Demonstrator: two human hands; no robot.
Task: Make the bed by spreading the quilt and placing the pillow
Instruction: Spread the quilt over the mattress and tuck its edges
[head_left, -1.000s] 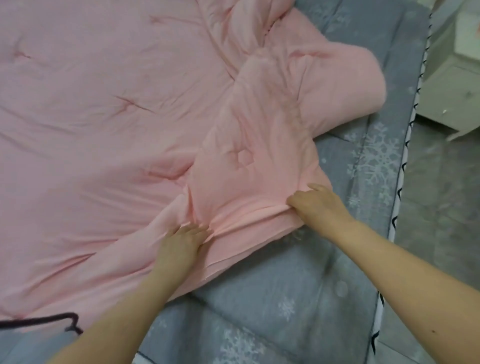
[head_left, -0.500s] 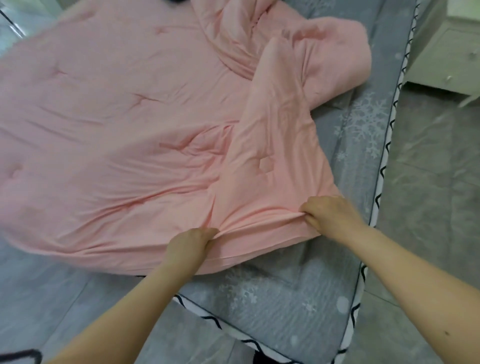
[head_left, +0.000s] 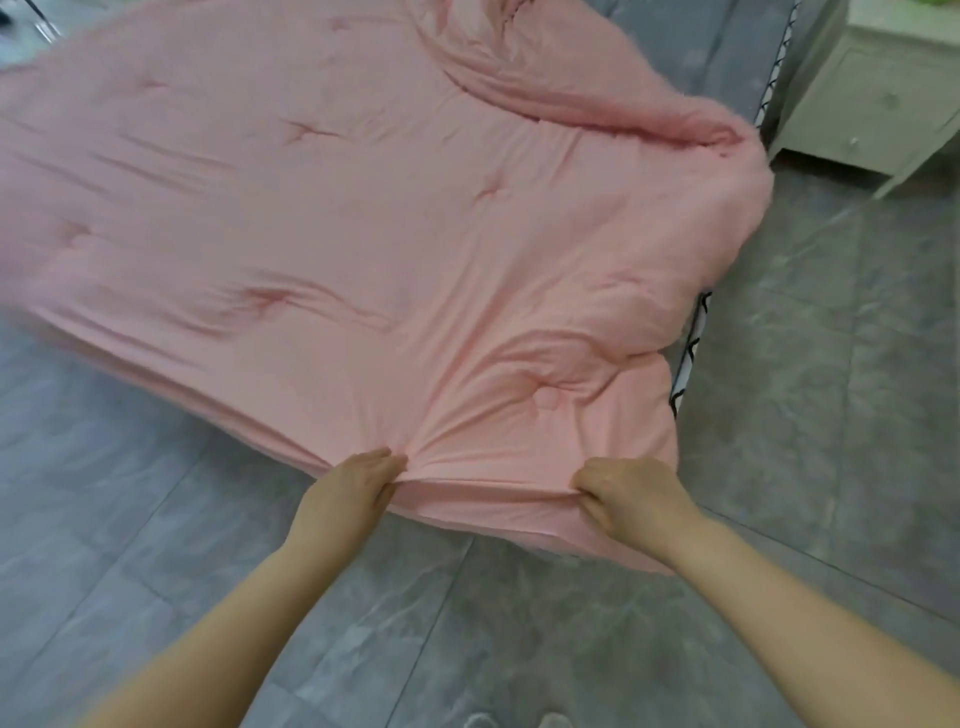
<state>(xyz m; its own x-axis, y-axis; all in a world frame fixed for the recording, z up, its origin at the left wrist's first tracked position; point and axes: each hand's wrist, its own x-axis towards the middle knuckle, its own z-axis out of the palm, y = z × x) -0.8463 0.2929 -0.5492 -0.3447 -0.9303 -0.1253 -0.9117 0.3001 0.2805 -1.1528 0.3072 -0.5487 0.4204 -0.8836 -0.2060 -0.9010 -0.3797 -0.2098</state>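
Head view, quilt: the pink quilt (head_left: 363, 249) fills the centre and upper left of the frame and covers nearly all the bed; only a strip of grey sheet (head_left: 727, 47) shows at the upper right.
Head view, left hand: the left hand (head_left: 348, 493), lower centre, pinches the quilt's near edge, the cloth gathered into creases at its fingers.
Head view, right hand: the right hand (head_left: 628, 493), just right of it, grips the same edge with curled fingers.
Done: the quilt looks largely spread.
Left: a bunched fold (head_left: 597, 98) at the upper right needs flattening, and creases remain; no pillow is in view, so it seems yet to be placed.
Surroundings: a pale cabinet (head_left: 878, 93) stands at the upper right on the grey floor (head_left: 831, 415).
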